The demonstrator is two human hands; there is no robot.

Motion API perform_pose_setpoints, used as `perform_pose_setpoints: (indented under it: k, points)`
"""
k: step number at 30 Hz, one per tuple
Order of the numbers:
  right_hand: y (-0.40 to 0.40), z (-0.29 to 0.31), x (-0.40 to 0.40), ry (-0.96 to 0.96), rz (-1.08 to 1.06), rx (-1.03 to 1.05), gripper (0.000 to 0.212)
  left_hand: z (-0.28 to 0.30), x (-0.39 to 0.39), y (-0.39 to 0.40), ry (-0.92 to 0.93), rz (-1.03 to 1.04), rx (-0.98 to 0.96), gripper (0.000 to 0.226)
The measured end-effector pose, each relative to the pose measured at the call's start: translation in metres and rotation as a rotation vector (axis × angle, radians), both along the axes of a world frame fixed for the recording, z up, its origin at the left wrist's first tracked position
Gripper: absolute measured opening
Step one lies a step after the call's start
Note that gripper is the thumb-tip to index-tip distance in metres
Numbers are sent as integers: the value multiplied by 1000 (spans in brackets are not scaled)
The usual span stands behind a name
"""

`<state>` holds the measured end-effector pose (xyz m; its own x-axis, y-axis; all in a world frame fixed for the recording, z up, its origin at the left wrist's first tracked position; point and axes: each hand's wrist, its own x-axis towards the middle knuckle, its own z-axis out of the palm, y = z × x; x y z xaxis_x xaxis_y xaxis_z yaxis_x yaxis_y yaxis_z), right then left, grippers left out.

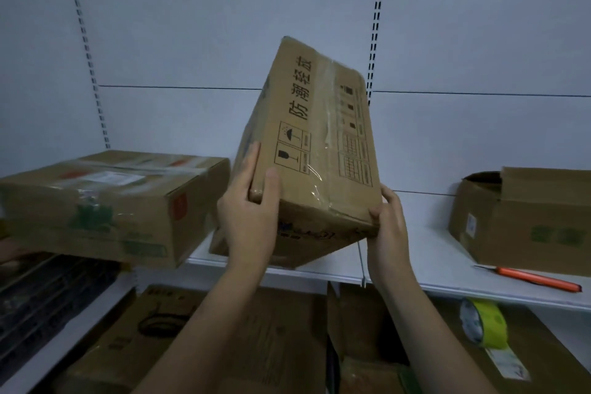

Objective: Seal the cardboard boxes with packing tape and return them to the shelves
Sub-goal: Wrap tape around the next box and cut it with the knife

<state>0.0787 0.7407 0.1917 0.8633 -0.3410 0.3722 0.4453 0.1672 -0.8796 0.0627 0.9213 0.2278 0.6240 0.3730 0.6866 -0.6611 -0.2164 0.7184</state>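
1. Both hands hold a brown, clear-taped cardboard box (315, 150), tilted, above the white metal shelf (425, 253).
2. Left hand (248, 217) grips its near-left corner.
3. Right hand (388, 221) curls around its near-right corner.

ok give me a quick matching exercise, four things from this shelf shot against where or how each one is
Things:
1. taped box
2. open box
3. orange cutter
4. tape roll

States:
A. lying on the shelf's front edge, right side
B. held tilted in both hands
C. on cardboard below the shelf
D. standing on the shelf, flaps up

Pairs: 1-B, 2-D, 3-A, 4-C
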Motion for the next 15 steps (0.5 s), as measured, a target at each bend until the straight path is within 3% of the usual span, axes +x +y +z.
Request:
perform_pose_setpoints:
  k: [6,12,15]
  points:
    - [-8,-20,2,142,-44,-12,20,-18,-7,-7,-50,22,221,53]
    - [-35,-13,4,163,-46,-256,56,-22,-11,-19,-50,-2,378,58]
    - [-41,-11,1,135,-55,-309,59,-26,-14,-25,-71,-7,423,58]
